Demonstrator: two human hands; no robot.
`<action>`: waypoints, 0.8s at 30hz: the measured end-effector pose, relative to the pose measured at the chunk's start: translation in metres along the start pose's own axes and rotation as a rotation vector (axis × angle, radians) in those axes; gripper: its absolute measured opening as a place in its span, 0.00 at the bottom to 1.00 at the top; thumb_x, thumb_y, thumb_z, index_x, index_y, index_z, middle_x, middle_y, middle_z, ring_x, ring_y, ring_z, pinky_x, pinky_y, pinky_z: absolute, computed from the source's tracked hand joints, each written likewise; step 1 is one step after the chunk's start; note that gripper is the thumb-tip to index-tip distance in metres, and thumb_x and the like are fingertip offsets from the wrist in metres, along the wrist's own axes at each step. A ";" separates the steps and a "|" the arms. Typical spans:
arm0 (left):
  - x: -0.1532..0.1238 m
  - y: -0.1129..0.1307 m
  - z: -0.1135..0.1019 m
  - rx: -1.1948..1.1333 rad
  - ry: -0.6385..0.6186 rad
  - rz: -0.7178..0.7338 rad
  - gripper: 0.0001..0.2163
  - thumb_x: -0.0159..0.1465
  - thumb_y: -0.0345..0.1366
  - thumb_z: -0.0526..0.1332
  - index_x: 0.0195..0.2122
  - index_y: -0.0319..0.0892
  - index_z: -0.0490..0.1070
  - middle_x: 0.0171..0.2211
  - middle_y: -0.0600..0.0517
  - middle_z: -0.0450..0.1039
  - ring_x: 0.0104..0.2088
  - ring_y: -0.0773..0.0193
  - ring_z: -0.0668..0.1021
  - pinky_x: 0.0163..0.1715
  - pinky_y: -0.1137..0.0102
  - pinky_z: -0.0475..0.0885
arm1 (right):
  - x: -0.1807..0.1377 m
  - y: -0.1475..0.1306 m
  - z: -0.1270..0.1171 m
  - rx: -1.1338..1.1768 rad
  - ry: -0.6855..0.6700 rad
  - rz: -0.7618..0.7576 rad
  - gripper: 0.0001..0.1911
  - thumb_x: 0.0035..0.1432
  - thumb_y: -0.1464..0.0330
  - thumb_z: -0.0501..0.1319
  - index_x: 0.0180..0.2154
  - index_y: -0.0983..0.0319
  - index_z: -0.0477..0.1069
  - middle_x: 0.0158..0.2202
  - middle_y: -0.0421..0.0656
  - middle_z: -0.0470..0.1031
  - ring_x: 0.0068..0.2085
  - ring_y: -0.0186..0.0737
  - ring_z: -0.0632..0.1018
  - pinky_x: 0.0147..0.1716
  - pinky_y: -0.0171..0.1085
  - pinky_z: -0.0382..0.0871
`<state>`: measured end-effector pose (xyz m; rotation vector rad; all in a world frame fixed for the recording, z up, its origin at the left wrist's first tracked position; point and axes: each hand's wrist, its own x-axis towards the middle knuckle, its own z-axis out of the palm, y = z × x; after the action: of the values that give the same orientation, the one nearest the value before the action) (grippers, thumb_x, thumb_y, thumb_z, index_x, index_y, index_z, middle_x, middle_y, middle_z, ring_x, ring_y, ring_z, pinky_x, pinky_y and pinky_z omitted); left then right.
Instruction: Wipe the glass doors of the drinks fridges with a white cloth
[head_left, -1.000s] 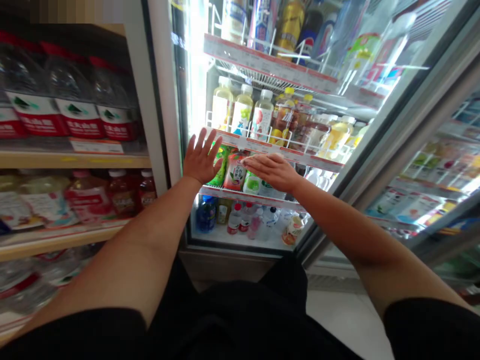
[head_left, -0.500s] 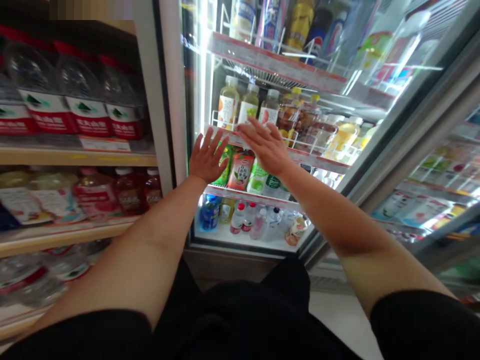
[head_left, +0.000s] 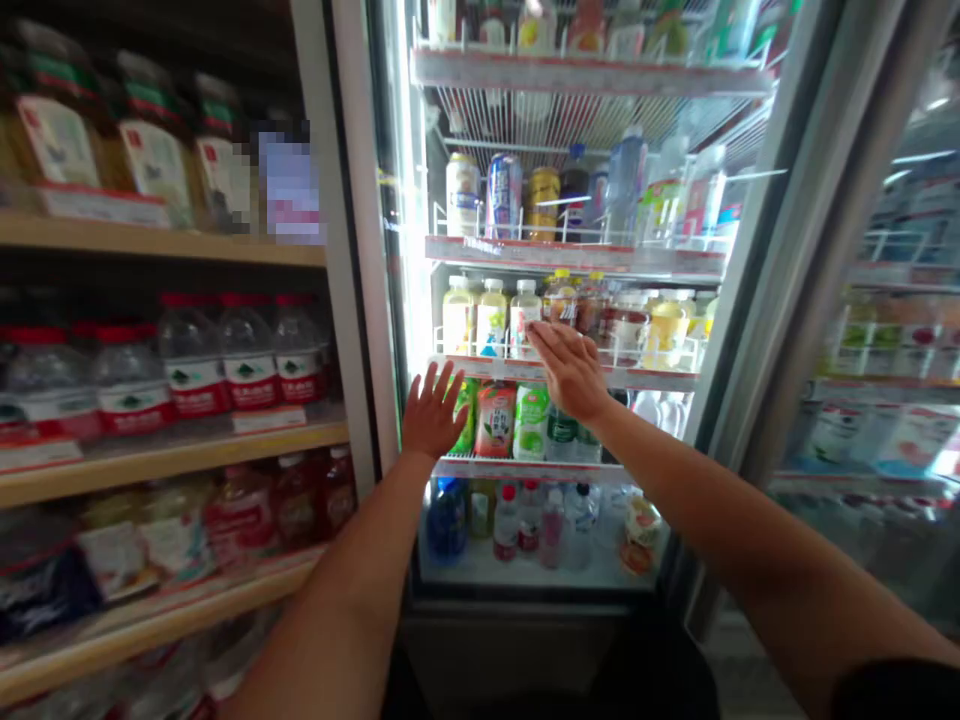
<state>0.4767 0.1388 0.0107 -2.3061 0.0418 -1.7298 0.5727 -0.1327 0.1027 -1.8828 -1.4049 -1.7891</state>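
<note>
My left hand (head_left: pixel 435 412) is raised before the left side of a lit drinks cooler, palm forward and fingers spread, with nothing in it. Beside it stand a green drink pack and a red drink pack (head_left: pixel 495 420) on a lower cooler shelf. My right hand (head_left: pixel 574 372) is stretched out flat, fingers together, in front of the shelf rail (head_left: pixel 637 379). It partly covers some tea bottles, and a white-capped bottle (head_left: pixel 523 312) shows just past its fingertips. Whether either palm touches a glass door I cannot tell.
Left of the cooler, wooden shelves (head_left: pixel 180 462) carry red-capped water bottles (head_left: pixel 248 370) and juice bottles. Cans (head_left: pixel 504 195) and bottles fill the cooler's upper racks, with small bottles (head_left: pixel 506 525) at its bottom. A metal door frame (head_left: pixel 802 260) and another cooler stand to the right.
My view has tilted up and levelled, showing more of the upper cooler shelves. Both hands remain raised and open, now lower and slightly further right in the picture.
</note>
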 end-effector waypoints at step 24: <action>-0.004 -0.014 -0.002 0.187 0.143 0.097 0.33 0.69 0.34 0.54 0.74 0.45 0.42 0.71 0.46 0.52 0.73 0.53 0.50 0.70 0.51 0.56 | 0.001 0.024 -0.016 -0.021 0.072 0.164 0.39 0.61 0.80 0.53 0.71 0.55 0.51 0.67 0.42 0.65 0.65 0.44 0.66 0.58 0.44 0.60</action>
<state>0.4721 0.1523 0.0102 -2.0132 0.0179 -1.7665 0.5790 -0.1559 0.1180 -1.8647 -1.1752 -1.7798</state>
